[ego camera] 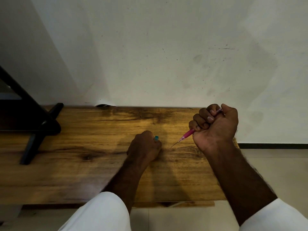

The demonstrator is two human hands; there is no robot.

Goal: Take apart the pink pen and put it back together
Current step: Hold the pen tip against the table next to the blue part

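A plain room: wooden table [83,164], scuffed white wall [166,47].

A pink pen [188,134], teal piece [156,138], brown wood-grained table [83,172], white wall [166,47], black stand [33,124], white sleeves [100,212].

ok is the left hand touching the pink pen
Apart. The head view shows bare wooden table between the left hand and the pink pen, which the right hand grips.

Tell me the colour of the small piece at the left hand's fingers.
Teal. The head view, the only one, shows the small piece at the left hand.
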